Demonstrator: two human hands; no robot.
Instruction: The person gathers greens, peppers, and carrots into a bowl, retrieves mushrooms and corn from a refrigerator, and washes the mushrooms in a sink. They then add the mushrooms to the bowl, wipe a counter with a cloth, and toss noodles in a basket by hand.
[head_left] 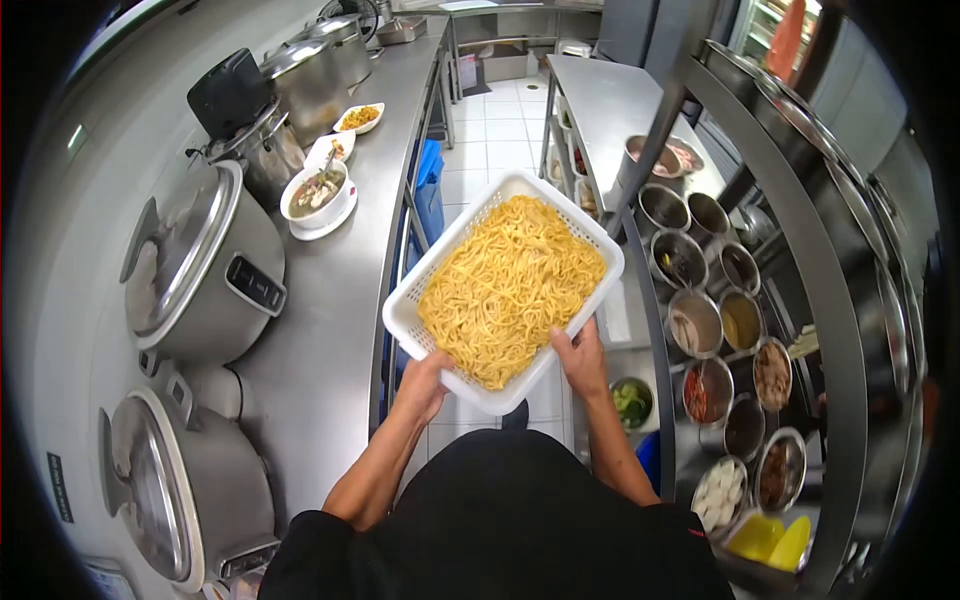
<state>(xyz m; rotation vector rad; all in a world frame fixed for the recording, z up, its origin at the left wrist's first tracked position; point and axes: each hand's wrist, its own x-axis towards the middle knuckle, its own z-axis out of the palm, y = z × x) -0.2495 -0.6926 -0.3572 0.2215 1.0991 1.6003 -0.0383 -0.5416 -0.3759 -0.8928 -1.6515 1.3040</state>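
A white perforated plastic basket (408, 290) is held up in front of my body, tilted a little, over the aisle. Yellow noodles (515, 285) fill most of it. My left hand (425, 385) grips the basket's near left corner, thumb over the rim and fingers underneath. On the near right side, my right hand (582, 358) holds the rim the same way, its thumb on the edge beside the noodles. The fingers under the basket are partly hidden.
Left, a steel counter (330, 330) bears rice cookers (205, 265), pots (300, 85) and a soup bowl (318, 192) on a plate. Right, a rack (830, 270) stands over several steel ingredient tins (695, 322). A blue bin (428, 185) stands under the left counter; tiled floor (490, 130) runs ahead.
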